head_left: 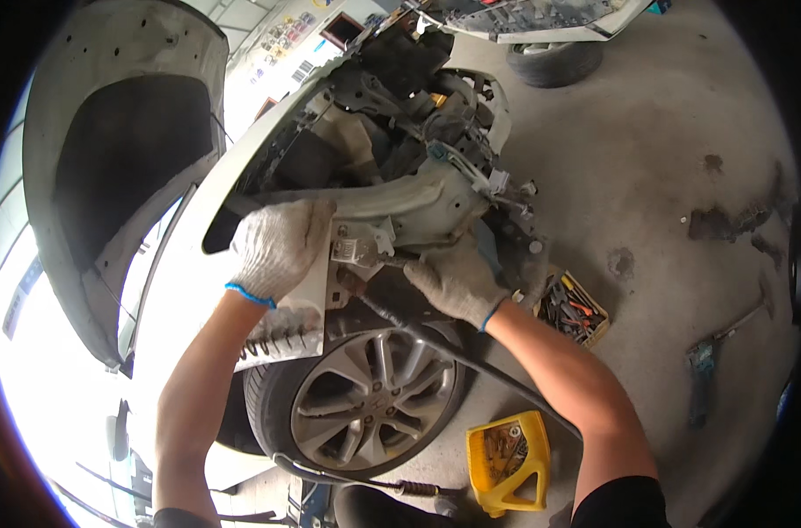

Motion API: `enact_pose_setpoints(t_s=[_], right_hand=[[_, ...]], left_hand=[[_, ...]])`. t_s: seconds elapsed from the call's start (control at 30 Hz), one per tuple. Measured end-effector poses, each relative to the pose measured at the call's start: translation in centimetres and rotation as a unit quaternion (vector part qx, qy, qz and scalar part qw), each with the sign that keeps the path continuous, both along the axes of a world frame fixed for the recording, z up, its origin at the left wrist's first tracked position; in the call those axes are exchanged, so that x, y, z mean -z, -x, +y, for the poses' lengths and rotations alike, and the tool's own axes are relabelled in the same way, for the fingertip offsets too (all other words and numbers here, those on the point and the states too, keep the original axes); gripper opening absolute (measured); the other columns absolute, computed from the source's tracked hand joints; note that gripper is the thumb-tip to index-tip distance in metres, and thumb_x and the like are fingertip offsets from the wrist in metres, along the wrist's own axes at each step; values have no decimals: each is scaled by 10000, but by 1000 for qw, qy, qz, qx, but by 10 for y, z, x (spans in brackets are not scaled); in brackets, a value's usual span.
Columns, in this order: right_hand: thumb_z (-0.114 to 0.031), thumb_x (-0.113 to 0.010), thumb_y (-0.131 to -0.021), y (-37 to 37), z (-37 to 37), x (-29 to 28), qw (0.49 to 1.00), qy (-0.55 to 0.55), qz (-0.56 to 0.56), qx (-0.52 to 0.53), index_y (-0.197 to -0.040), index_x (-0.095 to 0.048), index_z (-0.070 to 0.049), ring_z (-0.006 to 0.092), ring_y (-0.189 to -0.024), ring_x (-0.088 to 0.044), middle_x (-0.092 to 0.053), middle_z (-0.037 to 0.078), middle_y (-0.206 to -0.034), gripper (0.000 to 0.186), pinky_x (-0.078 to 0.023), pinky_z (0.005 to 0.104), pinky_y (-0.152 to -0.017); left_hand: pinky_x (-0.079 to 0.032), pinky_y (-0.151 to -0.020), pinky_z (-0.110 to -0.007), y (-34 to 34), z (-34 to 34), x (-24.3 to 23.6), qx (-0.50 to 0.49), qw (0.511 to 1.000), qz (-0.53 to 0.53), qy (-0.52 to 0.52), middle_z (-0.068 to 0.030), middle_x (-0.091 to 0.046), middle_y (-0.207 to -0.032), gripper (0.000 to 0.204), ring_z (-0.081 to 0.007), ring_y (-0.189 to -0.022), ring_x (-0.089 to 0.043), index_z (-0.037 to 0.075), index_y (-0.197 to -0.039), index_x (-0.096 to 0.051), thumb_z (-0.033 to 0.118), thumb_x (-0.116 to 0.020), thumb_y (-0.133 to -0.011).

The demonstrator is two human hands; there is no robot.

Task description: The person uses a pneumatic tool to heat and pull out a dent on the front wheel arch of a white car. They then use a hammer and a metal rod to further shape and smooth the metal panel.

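Note:
My left hand (281, 242), in a pale knit glove with blue cuff, curls over the inner edge of a white car fender (251, 154), left of a small metal bracket (356, 252). Just right of that bracket, my gloved right hand (453, 277) has its fingers curled under the grey body rail (400, 207); what they hold is hidden. A long black bar or hose (457, 356) runs from below the bracket to the lower right, under my right forearm. The alloy wheel (374, 407) is beneath both hands.
A raised hood (110, 158) stands left. A tool box (576, 308), a yellow cut-open jug (510, 466) of hardware and a teal power tool (701, 383) sit on the concrete floor (647, 229). Another car part with a tyre (554, 66) is at the top.

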State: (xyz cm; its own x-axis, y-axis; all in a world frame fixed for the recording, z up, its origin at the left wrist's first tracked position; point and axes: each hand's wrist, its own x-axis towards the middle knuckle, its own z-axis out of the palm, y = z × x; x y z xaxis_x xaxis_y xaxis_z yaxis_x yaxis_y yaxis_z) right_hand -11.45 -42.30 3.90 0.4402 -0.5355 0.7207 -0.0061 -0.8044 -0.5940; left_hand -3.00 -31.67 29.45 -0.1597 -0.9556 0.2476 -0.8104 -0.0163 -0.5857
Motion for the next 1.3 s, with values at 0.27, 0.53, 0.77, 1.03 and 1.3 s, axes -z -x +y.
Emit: enact_pose_setpoints(t_s=[0.27, 0.53, 0.77, 1.03, 1.3], right_hand=[[-351, -493, -1007, -7, -13, 23, 953, -177, -229, -91, -795, -596, -57, 298, -682, -616, -624, 114, -729, 377, -471, 427, -631], [-487, -513, -981, 5, 31, -19, 709, -593, -255, -285, -759, -516, -121, 103, -387, -358, -406, -37, -525, 428, -315, 269, -377], [-326, -466, -976, 42, 43, -33, 604, -607, -204, -475, -952, -562, -30, 123, -373, -416, -513, 46, -602, 312, -366, 297, -355], [-388, -468, -1011, 68, 41, -95, 678, -644, -164, -314, -864, -527, -135, 44, -393, -268, -303, -97, -539, 299, -242, 222, -349], [-345, -449, -1012, 36, 147, 13, 784, -580, -221, -24, -897, -557, -86, 157, -422, -357, -355, -15, -547, 302, -333, 332, -421]], left_hand=[[-480, -611, -487, 4, -2, 3, -44, 999, 24, 2, -247, -627, -736, 314, -407, -690, -631, -1, -905, -681, 259, -520, -976], [-476, -641, -504, 4, 2, 1, -83, 996, 36, 8, -259, -627, -753, 367, -421, -713, -632, 16, -944, -688, 323, -493, -991], [-490, -708, -491, 0, 15, -21, -109, 992, 64, -23, -236, -664, -776, 520, -412, -738, -649, 18, -955, -706, 451, -423, -1008], [-516, -693, -519, -6, 13, -15, -110, 993, 40, -22, -231, -677, -789, 558, -417, -756, -662, 70, -893, -734, 497, -390, -1000], [-530, -858, -487, 9, -1, -10, -143, 987, 44, -58, -220, -701, -996, 457, -411, -988, -664, 54, -1006, -700, 469, -554, -881]])
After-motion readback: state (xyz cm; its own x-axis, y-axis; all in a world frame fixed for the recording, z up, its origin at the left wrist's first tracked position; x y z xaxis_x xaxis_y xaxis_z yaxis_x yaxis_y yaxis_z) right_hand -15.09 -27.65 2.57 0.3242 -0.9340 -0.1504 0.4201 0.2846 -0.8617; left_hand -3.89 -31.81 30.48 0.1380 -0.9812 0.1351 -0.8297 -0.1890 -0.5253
